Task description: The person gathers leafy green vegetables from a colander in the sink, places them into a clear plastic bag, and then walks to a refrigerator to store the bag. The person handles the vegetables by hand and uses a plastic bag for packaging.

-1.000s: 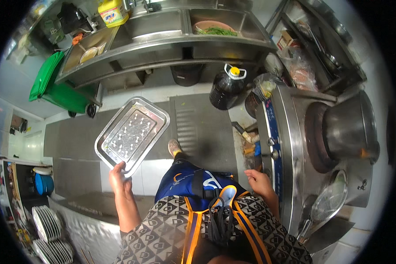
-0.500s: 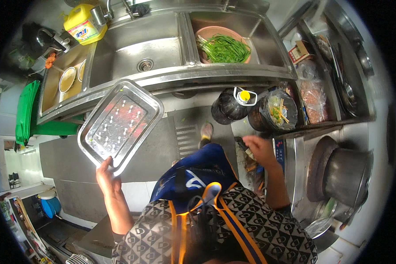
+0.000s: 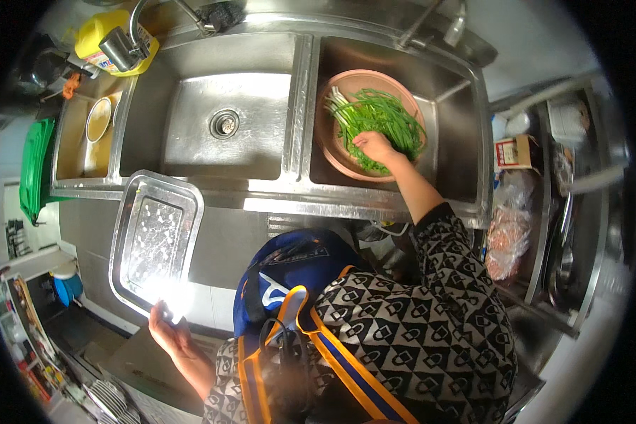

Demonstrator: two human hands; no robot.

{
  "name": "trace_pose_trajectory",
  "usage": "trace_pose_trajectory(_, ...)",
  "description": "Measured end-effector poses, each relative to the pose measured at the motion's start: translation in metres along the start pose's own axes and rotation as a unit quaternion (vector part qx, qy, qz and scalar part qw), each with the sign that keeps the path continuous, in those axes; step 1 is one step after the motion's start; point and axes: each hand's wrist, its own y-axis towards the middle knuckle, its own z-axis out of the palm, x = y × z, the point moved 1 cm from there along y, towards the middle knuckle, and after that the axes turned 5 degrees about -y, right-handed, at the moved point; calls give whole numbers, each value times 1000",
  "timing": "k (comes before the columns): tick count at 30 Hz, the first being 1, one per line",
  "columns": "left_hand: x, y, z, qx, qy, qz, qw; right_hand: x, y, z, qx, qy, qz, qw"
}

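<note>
My left hand [image 3: 168,327] grips a rectangular metal tray [image 3: 124,265] by its near corner. The tray is tilted out in front of the sink, with bright glare and wet-looking spots on its bottom. In the right sink basin sits a round pink tub [image 3: 340,164] with long leafy greens [image 3: 392,113] that look like green onions, their white ends to the left. My right hand [image 3: 376,146] is over the greens at the near side of the tub. Its fingers are bunched together; whether anything is between them does not show.
The middle sink basin [image 3: 226,88] has a drain. At the left, a bowl [image 3: 99,120] lies in a smaller basin beside a yellow jug [image 3: 95,35]. A green bin [image 3: 37,166] stands far left. Right, a shelf holds a bagged reddish food [image 3: 509,233] and a small box [image 3: 514,152].
I have moved up to the sink. My right hand has gone from low at the right to the greens in the tub. The tray has come lower and nearer to me in my left hand.
</note>
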Motion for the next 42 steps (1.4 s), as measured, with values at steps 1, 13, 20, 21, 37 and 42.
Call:
trace_pose_trajectory(1, 4, -23, 12, -11, 31, 41, 999, -2, 13, 5, -21, -37, -14, 999)
trace_pose_trajectory(13, 15, -9, 19, -78, 9, 55, 995, -25, 53, -28, -126, -260, 74, 954)
trace_pose_trajectory(20, 22, -1, 38, -53, -20, 72, 996, -24, 65, -30, -83, -179, 38, 980)
trace_pose_trajectory(21, 22, 1, 41, -61, -23, 71, 995, -29, 67, -36, -121, -169, 72, 976)
trace_pose_trajectory(37, 19, 14, 50, -55, -18, 30, 998, -98, 49, -115, -48, -146, 186, 970)
trace_pose_trajectory(42, 17, 16, 54, -65, 8, 46, 997, -77, 45, -92, -85, -387, 134, 908)
